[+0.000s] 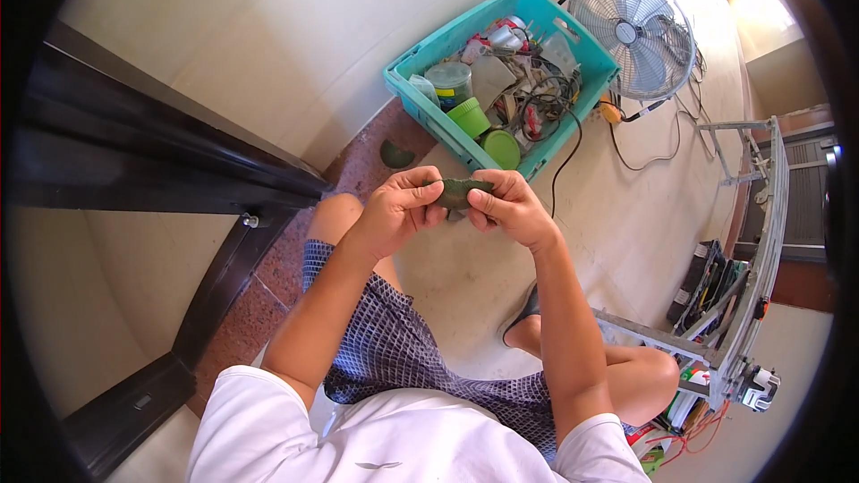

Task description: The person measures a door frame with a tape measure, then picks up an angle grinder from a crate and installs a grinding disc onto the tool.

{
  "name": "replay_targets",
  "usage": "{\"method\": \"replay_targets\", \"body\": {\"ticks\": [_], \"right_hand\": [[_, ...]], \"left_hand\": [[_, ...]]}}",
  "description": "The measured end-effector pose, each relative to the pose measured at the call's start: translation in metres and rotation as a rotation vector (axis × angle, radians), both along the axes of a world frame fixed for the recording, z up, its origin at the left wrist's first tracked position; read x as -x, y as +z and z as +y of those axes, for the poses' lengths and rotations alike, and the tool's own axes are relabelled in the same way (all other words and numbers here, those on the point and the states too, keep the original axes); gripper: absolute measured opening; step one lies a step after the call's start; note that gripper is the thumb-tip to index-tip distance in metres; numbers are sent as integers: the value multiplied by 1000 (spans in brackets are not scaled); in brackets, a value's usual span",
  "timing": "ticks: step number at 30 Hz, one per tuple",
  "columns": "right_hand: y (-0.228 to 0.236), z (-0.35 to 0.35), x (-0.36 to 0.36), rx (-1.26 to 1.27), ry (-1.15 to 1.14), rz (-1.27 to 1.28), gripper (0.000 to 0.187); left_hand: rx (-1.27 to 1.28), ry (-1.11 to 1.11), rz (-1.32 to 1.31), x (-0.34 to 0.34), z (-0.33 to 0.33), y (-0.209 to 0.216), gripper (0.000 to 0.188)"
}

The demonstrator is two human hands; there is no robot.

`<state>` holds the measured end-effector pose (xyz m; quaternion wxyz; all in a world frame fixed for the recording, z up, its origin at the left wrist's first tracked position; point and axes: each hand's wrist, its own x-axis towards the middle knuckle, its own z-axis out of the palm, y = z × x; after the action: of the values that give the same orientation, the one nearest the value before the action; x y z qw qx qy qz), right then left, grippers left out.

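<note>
At the bottom of the frame sits the person's white shirt (394, 438), with blue checked shorts (394, 349) just above it and bare knees spreading left and right. Both forearms rise from there toward the middle of the frame. The left hand (398, 210) and the right hand (506, 206) meet at centre, each closed in a pinch on one end of a small dark green piece (458, 190), which is held level between the fingertips above the pale floor (465, 277). A sandal (522, 311) shows below the right forearm. Beyond the hands, in the upper middle, a teal crate (420, 94) holds cables, green lids and jars. At upper right stands a grey fan (635, 31). A metal frame (743, 241) runs down the right edge.
</note>
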<state>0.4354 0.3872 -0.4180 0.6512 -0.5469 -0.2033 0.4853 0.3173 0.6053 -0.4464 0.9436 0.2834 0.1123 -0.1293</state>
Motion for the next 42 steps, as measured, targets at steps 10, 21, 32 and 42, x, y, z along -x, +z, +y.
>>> {"method": "replay_targets", "body": {"ticks": [10, 21, 32, 42], "right_hand": [[-24, -3, 6, -206, -2, 327, 19], [-15, -15, -4, -752, -173, 670, 23], [-48, -29, 4, 422, -128, 18, 28], [-28, 5, 29, 335, -8, -267, 24]], "left_hand": [[447, -116, -154, 0, -13, -34, 21], [428, 60, 334, 26, -14, -70, 18], [-584, 15, 138, 29, -52, -62, 39], [-877, 118, 28, 39, -41, -24, 14]]}}
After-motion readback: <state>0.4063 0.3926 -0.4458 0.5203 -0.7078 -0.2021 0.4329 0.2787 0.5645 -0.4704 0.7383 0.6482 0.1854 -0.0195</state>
